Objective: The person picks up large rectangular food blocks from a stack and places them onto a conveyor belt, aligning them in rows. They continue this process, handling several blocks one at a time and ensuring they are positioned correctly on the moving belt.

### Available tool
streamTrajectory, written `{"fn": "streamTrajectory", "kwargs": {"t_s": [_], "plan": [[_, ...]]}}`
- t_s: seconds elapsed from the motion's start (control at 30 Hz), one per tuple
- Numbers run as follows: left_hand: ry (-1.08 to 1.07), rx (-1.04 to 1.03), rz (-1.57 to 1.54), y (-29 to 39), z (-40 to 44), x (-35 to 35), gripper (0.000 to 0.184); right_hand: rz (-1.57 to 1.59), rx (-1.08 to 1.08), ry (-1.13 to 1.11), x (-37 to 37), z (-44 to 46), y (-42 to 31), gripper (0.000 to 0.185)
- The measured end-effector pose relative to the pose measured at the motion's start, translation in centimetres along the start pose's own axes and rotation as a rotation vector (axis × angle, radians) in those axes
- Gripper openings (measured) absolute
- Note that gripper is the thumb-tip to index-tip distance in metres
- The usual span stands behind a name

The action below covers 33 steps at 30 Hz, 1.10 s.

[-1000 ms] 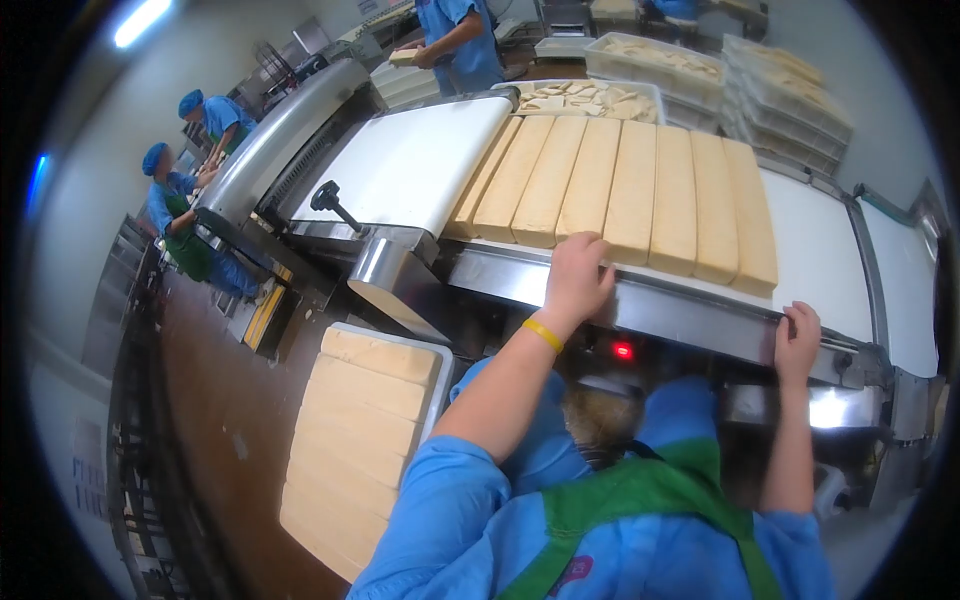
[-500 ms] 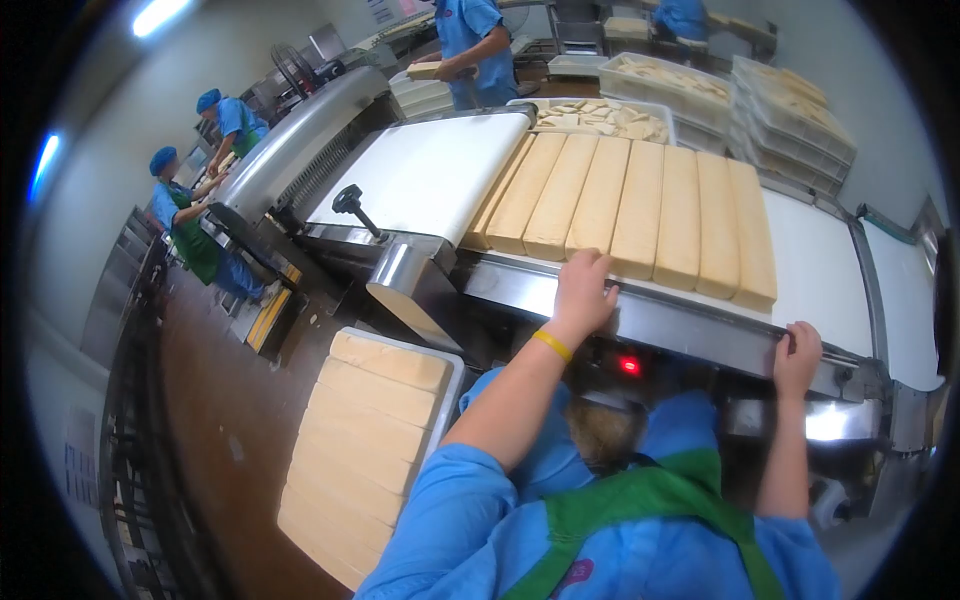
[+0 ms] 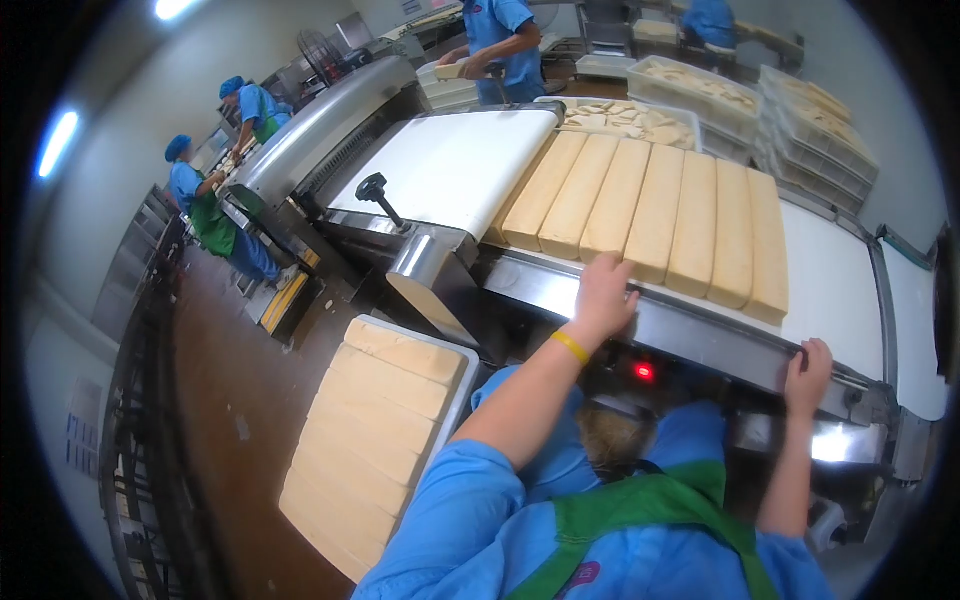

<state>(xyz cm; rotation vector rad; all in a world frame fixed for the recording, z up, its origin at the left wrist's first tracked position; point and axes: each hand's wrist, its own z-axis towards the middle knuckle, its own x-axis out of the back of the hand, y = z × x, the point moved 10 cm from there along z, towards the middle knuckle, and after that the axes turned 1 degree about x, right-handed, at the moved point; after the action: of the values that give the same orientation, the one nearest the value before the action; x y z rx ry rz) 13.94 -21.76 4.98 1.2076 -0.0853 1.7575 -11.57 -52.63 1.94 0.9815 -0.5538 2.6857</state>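
Several long pale-yellow blocks [image 3: 655,215] lie side by side on a white belt [image 3: 835,270]. My left hand [image 3: 605,300], with a yellow band at the wrist, has its fingers bent over the metal rail [image 3: 690,335] along the belt's near edge. Its fingertips are close to the near ends of the middle blocks. Farther right, past the last block, my right hand [image 3: 808,378] has its fingers curled over the same rail. Neither hand holds a block. The undersides of the fingers are hidden.
A tray of blocks [image 3: 370,420] stands low at the left. A black knob [image 3: 372,187] rises beside the metal roller housing [image 3: 425,258]. Behind the belt are bins of pale pieces [image 3: 630,122] and a person holding a block [image 3: 505,45]. Two people [image 3: 215,195] stand far left.
The camera view has shifted, so the belt and blocks appear farther right and lower. Both hands have stayed at about the same places along the rail.
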Motion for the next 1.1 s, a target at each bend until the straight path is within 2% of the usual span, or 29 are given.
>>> {"fn": "streamTrajectory", "kwargs": {"t_s": [0.7,0.9,1.1], "plan": [[0.039,-0.016,-0.009,0.32,0.04,0.05,0.049,0.009,0.032,-0.007,-0.1,-0.05,0.01,0.02],[-0.032,-0.01,0.027,0.43,0.09,-0.09,0.052,0.019,0.029,-0.013,-0.14,0.03,0.01,0.02],[-0.008,0.001,0.043,0.41,0.08,-0.1,0.051,-0.004,0.043,0.001,0.03,0.03,-0.16,0.019]]}}
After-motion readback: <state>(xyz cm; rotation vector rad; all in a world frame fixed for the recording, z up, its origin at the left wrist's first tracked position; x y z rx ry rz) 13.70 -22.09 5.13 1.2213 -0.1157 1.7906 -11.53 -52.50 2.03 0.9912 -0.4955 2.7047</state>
